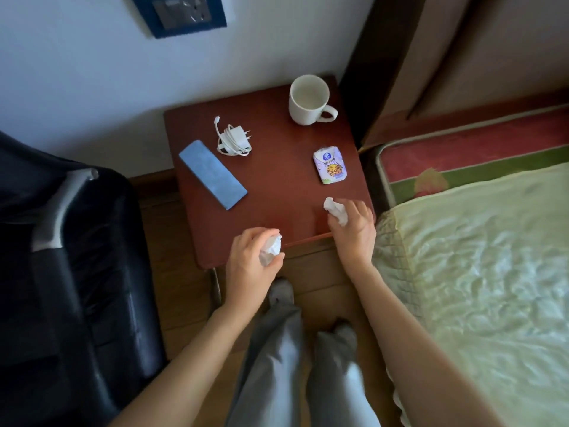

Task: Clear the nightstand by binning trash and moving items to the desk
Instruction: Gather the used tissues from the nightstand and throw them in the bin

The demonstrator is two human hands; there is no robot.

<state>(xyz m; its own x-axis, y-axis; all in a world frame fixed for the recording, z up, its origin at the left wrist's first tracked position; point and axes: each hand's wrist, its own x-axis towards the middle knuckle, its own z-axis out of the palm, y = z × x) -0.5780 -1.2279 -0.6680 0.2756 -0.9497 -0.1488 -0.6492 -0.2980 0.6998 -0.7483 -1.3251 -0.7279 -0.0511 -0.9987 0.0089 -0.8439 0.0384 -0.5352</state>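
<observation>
The reddish-brown nightstand carries a white mug at the back right, a white charger with coiled cable, a blue rectangular case at the left and a small printed tissue pack at the right. My left hand grips a crumpled white tissue over the front edge. My right hand pinches a second crumpled tissue just above the front right corner.
A black office chair stands close on the left. A bed with a pale green cover lies on the right, its wooden headboard behind. Wooden floor and my legs are below. A wall socket is above.
</observation>
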